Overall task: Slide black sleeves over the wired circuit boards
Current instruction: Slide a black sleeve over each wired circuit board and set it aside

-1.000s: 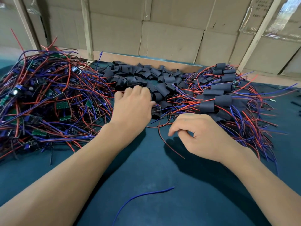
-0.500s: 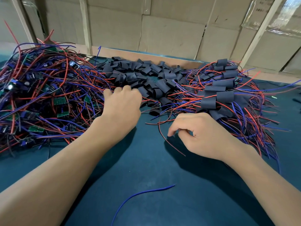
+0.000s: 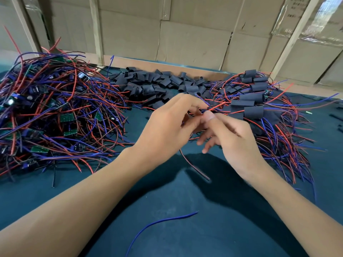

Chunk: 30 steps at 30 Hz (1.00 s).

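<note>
Cardboard-backed teal surface (image 3: 185,229). Left hand (image 3: 167,130) and right hand (image 3: 233,138) meet before the black sleeves (image 3: 157,84), fingers pinching red-blue wires (image 3: 215,106); circuit boards (image 3: 55,112) heaped left of sleeves.

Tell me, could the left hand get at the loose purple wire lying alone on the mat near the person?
Probably yes. The loose purple wire lies alone on bare mat, with nothing on it. But the left hand is busy, pinching wires together with the right hand, so it would have to let go first.
</note>
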{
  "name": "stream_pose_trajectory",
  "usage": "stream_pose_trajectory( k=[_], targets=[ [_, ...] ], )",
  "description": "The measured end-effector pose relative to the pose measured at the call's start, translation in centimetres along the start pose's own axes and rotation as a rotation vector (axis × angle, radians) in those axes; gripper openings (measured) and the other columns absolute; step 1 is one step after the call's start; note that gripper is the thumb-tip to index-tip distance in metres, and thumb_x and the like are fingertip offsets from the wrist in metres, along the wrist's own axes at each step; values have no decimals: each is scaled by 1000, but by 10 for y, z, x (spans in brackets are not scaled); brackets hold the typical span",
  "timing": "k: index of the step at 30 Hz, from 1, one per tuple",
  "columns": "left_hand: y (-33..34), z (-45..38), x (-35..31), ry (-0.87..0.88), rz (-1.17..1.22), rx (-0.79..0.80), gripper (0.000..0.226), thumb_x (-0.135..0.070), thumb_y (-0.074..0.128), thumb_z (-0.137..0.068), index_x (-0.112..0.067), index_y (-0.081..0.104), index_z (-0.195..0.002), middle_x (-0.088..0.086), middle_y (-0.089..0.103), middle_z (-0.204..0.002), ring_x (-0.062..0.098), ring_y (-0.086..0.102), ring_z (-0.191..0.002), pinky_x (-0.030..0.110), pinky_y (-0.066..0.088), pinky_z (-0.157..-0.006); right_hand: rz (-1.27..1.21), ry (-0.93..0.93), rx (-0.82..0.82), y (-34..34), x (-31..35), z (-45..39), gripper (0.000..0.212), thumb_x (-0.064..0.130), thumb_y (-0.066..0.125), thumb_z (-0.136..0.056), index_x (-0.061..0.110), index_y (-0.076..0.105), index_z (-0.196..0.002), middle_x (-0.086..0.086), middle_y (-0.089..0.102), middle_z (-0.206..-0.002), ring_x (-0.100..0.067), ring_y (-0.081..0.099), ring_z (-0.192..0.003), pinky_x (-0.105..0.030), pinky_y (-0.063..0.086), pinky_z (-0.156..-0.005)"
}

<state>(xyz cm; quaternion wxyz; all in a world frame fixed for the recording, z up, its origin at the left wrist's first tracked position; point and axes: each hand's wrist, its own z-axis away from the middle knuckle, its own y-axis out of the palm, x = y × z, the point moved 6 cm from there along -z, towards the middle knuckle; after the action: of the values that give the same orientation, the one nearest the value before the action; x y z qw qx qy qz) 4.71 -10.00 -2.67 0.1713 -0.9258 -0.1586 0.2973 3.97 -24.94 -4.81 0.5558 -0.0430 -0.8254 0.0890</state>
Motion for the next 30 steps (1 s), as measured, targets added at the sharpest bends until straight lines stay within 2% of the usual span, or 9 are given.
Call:
stream_pose_trajectory(
  k=[4,8,11,14,17,21,23,27,30],
  targets=[
    [2,-2,5,-11,103,39,19,-6,71,-90,-13,68,-107,-9,66,-99,-9,58,-85,6,41,-75,-37,64,-32,-2,-2,-2,23,27,63,-100,17,79,-87,-4,75,-85,-21,65,-63,-33,53,-51],
    [7,-1,10,-10,161,116,19,-12,65,-95,-20,66,-113,-11,65,-107,15,64,-98,32,52,-64,-151,199,-95,-8,-7,-4,24,21,65,-98,15,80,-80,-9,72,-79,-23,63,-61,-31,50,-49],
    [6,-4,24,-32,-45,69,31,-10,53,-98,-17,61,-127,-7,58,-124,15,50,-117,34,51,-89,-240,244,-151,-13,-5,-7,32,17,58,-100,13,73,-72,-11,68,-76,-23,63,-61,-32,52,-49],
    [6,-7,47,-64,-333,282,35,-13,46,-103,-14,58,-136,1,54,-136,24,44,-126,36,35,-111,-446,275,-170,-18,-2,-8,34,16,46,-101,10,65,-74,-11,72,-81,-24,66,-64,-34,58,-58],
    [11,-3,57,-100,-546,506,31,-28,43,-105,-21,66,-124,-2,64,-120,26,52,-116,45,42,-101,-584,292,-135,-21,1,-8,25,18,44,-100,12,61,-83,-8,70,-79,-24,65,-64,-33,58,-62],
    [3,-6,48,-176,-531,305,33,-38,45,-104,-15,65,-90,1,62,-83,29,57,-89,40,45,-77,-602,329,-230,-28,-3,-8,27,28,45,-104,14,62,-88,4,38,-64,-14,34,-50,-25,38,-46],
    [0,-5,53,-244,-484,226,26,-36,46,-103,-18,63,-97,2,66,-78,29,60,-81,37,43,-68,-569,352,-269,-32,-5,-7,33,35,42,-106,15,64,-91,6,26,-66,-12,22,-51,-24,27,-45],
    [-3,-6,69,-303,-457,193,28,-29,48,-103,-19,61,-126,4,60,-117,28,49,-112,42,43,-97,-537,397,-232,-31,-8,-8,36,34,39,-109,13,66,-98,7,28,-63,-10,21,-48,-22,22,-43],
    [7,-6,82,-328,-509,365,42,-33,37,-107,-19,47,-145,3,46,-145,30,36,-132,45,33,-109,-492,419,-215,-28,-11,-7,34,32,41,-109,11,67,-101,7,29,-63,-9,20,-47,-23,18,-42]
  ],
)
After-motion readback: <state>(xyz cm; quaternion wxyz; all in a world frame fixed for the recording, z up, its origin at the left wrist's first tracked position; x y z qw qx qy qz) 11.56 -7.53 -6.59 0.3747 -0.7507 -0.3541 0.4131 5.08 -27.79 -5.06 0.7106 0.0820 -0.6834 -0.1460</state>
